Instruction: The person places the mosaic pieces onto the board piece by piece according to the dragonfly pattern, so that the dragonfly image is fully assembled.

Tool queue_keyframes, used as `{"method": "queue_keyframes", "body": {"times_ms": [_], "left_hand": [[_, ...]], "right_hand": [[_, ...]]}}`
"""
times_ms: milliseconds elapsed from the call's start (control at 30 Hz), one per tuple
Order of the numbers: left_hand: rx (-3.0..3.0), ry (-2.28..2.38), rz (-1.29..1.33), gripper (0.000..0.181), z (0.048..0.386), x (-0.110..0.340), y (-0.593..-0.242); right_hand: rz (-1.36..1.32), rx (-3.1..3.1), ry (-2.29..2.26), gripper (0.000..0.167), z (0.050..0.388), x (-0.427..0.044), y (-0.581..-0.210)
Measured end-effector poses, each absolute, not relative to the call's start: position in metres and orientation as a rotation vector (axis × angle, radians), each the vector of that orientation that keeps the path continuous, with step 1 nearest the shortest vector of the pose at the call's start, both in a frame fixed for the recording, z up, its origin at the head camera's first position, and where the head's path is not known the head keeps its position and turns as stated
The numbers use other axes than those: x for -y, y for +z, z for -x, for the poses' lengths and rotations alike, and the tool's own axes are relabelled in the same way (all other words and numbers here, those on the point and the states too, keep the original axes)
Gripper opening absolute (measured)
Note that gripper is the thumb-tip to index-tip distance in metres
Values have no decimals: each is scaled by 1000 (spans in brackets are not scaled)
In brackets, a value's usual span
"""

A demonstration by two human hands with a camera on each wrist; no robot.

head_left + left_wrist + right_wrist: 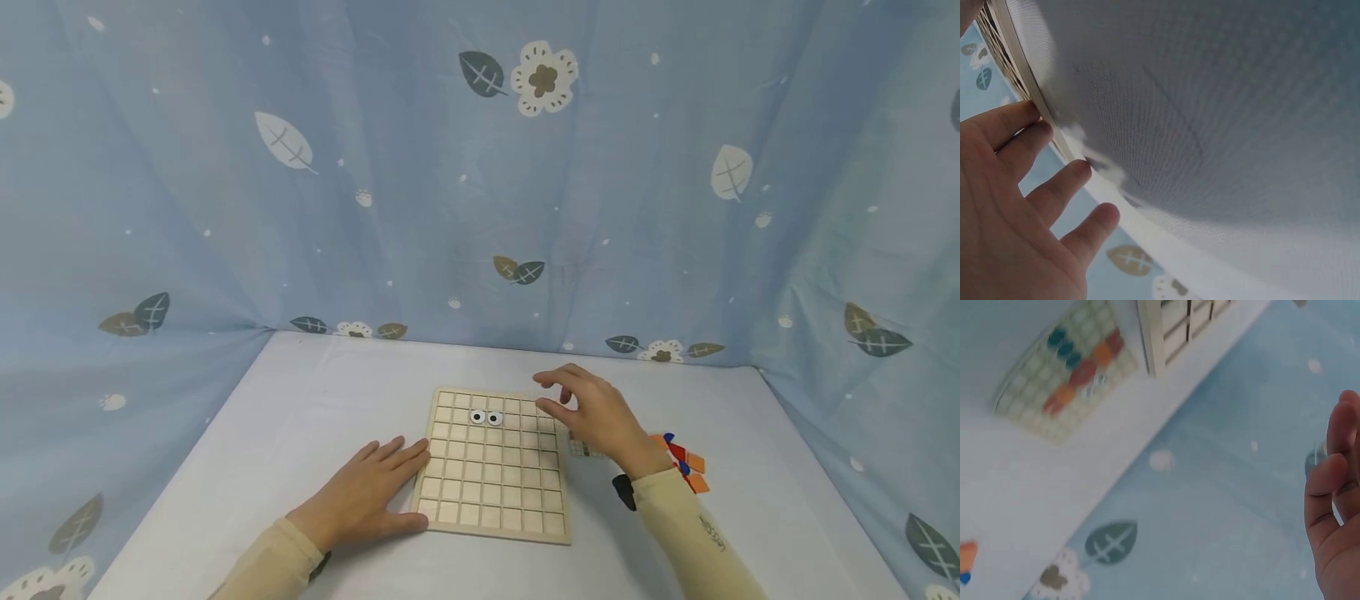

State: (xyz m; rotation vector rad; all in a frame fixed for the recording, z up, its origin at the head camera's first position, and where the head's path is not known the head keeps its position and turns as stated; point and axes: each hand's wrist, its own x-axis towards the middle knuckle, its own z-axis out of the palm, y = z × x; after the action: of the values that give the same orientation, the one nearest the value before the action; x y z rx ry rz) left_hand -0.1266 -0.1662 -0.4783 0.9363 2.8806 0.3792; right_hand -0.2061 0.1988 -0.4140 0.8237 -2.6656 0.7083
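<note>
A wooden grid board (491, 533) lies flat on the white table. Two white eye tiles (477, 417) with black pupils sit side by side in its upper cells. My left hand (363, 496) rests along the board's left edge, fingers spread; in the left wrist view its fingertips (1032, 111) touch the wooden frame. Above the board's upper right corner hovers my right hand (592, 412), thumb and bent fingers apart, nothing seen between them. Beneath the right hand, a pattern card (1088, 372) shows coloured shapes on a pale grid; the head view has it partly hidden.
Loose orange, red and blue pieces (696, 463) lie right of the board, partly behind my right forearm. A blue curtain (405, 208) with leaves and flowers hangs behind and at both sides of the white table (360, 375).
</note>
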Motion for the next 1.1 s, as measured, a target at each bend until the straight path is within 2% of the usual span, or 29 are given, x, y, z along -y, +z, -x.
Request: {"method": "queue_keyframes", "body": {"times_ms": [500,1100], "left_hand": [[-2900,364,-996,88,124,165,-475],[-2903,368,-989,86,125,161,-475]], "right_hand": [[-667,2545,621,45,171,-265,-400],[-465,2680,535,50,139,-321,-419]]}}
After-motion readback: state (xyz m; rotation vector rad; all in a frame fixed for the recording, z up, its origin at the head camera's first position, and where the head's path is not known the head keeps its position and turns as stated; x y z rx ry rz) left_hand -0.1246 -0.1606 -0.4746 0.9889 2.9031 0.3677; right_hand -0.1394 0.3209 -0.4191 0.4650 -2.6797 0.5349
